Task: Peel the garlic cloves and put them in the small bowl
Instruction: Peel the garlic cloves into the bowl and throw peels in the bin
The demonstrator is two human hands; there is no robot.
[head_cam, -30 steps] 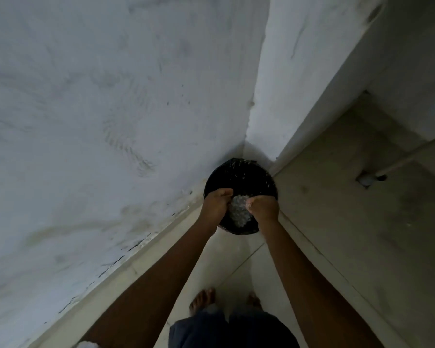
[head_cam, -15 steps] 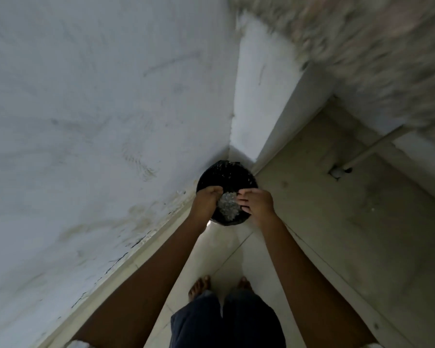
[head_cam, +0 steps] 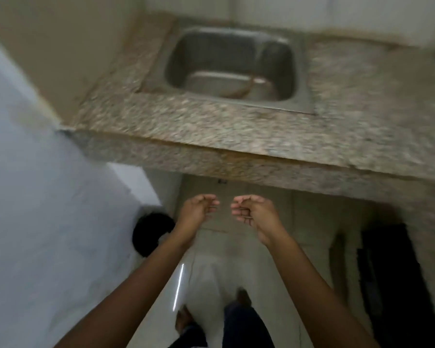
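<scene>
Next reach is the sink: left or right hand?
Right, marginally. Both hands are empty, loosely curled, below the counter edge. The right hand is centred on the sink; the left hand sits toward its left side, nearer the black bin.

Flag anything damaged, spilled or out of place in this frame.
The granite counter shows a brownish, crack-like seam along its front edge. A brown curved streak lies in the sink basin; blur hides what it is. No spill shows.
</scene>
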